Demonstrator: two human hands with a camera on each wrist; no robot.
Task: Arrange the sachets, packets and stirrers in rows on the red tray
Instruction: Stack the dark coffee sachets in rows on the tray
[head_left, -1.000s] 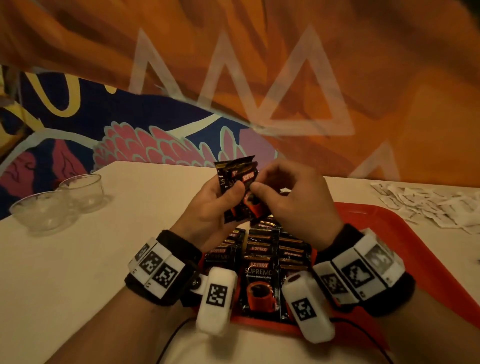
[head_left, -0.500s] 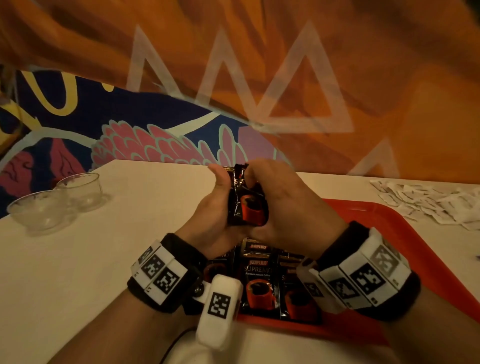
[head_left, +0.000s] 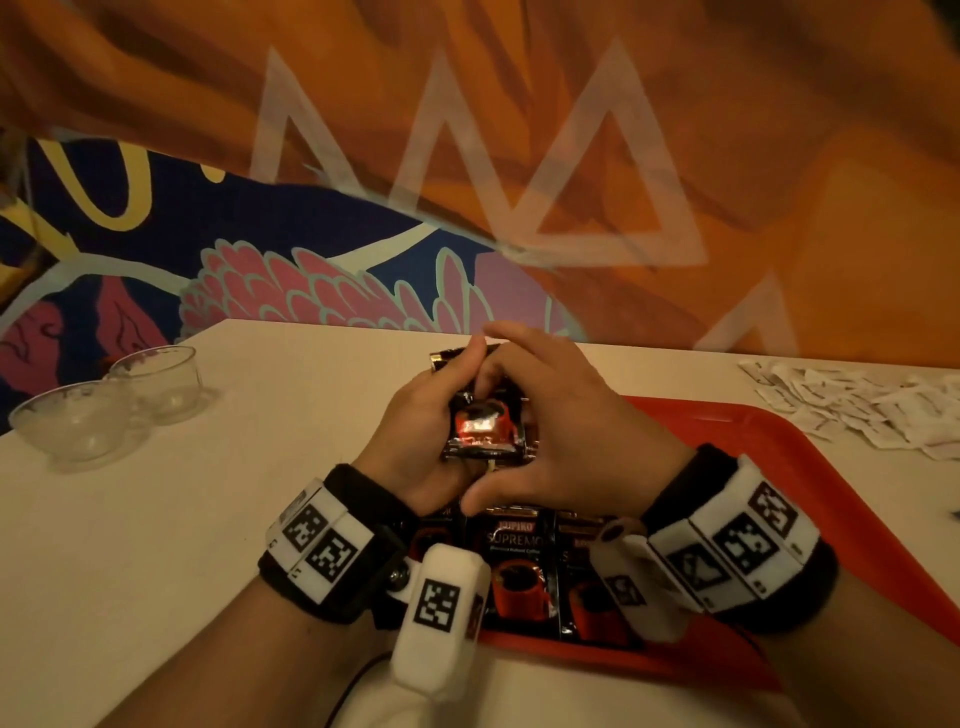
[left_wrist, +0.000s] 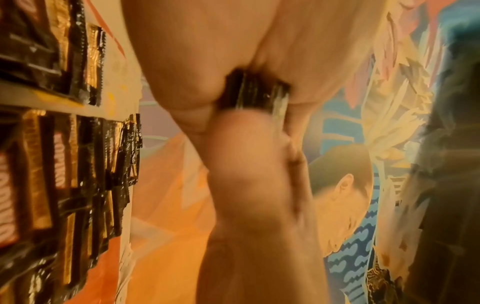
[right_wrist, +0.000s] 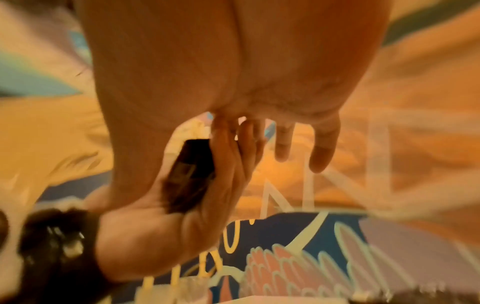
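A stack of black coffee sachets (head_left: 485, 428) with a red cup print is held between both hands just above the far end of the red tray (head_left: 810, 467). My left hand (head_left: 421, 415) grips the stack's left side, thumb up along its face. My right hand (head_left: 571, 426) cups the right side, with its thumb under the near edge and its index finger curled on top. The stack's edges (left_wrist: 255, 92) show in the left wrist view, and the stack (right_wrist: 189, 174) lies in the left palm in the right wrist view. More coffee sachets (head_left: 514, 551) lie in rows on the tray beneath my wrists.
A loose pile of white sachets (head_left: 883, 410) lies on the table beyond the tray's right corner. Two clear glass bowls (head_left: 78, 421) (head_left: 161, 379) stand at the far left. A painted wall runs along the table's far edge.
The sachets were fanned out and upright between my fingers. Both hands have since pressed them into one stack and tilted it flatter, face up.
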